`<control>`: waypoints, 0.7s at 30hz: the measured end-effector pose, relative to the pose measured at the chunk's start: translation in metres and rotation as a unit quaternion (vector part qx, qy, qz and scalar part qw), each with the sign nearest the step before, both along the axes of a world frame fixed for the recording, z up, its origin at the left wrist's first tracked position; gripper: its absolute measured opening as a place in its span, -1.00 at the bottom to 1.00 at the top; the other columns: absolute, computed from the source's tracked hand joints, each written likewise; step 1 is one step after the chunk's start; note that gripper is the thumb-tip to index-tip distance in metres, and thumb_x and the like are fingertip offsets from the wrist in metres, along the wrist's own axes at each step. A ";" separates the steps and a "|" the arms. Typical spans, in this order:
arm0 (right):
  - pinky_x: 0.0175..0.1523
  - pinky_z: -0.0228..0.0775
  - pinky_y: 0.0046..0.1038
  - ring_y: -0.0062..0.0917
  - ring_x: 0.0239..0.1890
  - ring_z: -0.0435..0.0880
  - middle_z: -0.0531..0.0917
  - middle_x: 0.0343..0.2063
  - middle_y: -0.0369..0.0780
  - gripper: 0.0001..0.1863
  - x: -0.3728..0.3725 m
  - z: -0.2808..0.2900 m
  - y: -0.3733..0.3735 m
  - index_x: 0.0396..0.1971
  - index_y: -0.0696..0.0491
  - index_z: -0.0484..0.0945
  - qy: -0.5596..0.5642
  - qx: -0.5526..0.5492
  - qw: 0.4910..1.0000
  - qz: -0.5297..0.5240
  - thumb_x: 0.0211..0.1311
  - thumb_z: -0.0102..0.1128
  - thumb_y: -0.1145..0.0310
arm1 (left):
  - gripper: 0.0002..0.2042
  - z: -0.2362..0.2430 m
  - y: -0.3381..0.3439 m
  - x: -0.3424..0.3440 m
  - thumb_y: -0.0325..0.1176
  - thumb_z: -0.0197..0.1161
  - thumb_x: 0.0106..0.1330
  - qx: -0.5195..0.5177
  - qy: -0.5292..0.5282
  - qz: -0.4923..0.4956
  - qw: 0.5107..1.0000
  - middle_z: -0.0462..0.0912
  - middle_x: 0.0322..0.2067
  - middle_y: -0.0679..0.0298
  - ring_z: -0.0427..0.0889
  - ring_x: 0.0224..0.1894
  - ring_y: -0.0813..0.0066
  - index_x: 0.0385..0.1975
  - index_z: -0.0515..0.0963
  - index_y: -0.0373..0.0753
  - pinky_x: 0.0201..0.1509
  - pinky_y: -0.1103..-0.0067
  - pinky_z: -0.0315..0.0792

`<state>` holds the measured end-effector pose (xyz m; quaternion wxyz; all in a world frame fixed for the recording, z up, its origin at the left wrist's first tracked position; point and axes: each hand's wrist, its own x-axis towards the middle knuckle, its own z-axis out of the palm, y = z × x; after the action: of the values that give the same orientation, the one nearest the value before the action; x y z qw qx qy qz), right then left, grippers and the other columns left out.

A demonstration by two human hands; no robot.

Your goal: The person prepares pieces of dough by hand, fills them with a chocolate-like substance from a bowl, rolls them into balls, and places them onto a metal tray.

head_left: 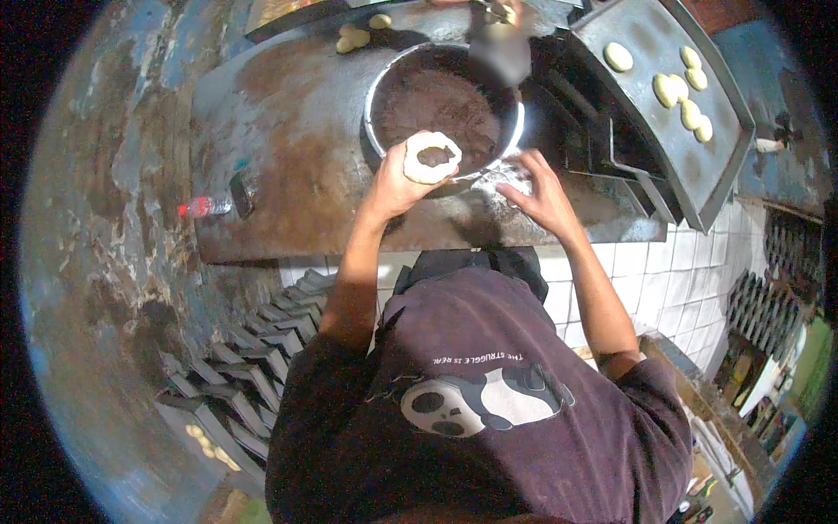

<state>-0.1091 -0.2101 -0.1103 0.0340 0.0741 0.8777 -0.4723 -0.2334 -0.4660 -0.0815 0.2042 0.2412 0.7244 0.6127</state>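
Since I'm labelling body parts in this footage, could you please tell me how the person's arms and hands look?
The left hand and right hand are ungloved, with no watch or bracelet visible. Both forearms are bare. Short, dark sleeves reach near the elbows, belonging to a faded, dark purplish T-shirt.

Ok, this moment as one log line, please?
left hand: holds dough round with dark filling | right hand: open, by white powder | bowl: brown mass | tray: pale dough pieces
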 end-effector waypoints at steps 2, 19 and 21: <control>0.26 0.44 -0.26 -0.23 0.20 0.57 0.53 0.14 -0.08 -0.24 -0.028 0.088 -0.023 0.25 0.07 0.52 0.098 -0.072 0.989 0.085 0.03 0.60 0.16 | -0.64 0.019 0.006 -0.004 -0.38 0.56 0.15 -0.020 0.007 -0.062 0.998 0.75 -0.19 0.26 0.68 -0.14 0.55 -0.08 0.64 -0.31 0.03 0.53 0.54; 0.06 0.60 -0.30 -0.38 -0.06 0.69 0.62 -0.05 -0.13 -0.40 -0.051 0.183 -0.050 0.21 0.10 0.54 0.122 -0.131 0.980 0.088 0.19 0.50 0.25 | -0.74 0.074 0.004 0.012 -0.34 0.22 0.44 0.175 -0.201 -0.005 0.964 0.66 -0.10 0.32 0.60 -0.04 0.58 0.03 0.56 -0.33 0.07 0.58 0.49; 0.17 0.52 -0.17 -0.13 0.09 0.59 0.53 0.01 -0.02 -0.24 -0.052 0.187 -0.057 0.26 0.07 0.49 0.260 0.044 0.955 0.136 0.03 0.58 0.20 | -0.76 0.074 0.009 0.015 -0.33 0.19 0.43 0.184 -0.194 -0.001 0.964 0.66 -0.13 0.32 0.60 -0.10 0.60 -0.02 0.58 -0.31 0.00 0.60 0.48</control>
<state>-0.1615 -0.2670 0.0769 -0.1351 -0.1699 0.8779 -0.4268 -0.2185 -0.4574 -0.0078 0.2932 0.1519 0.5459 0.7701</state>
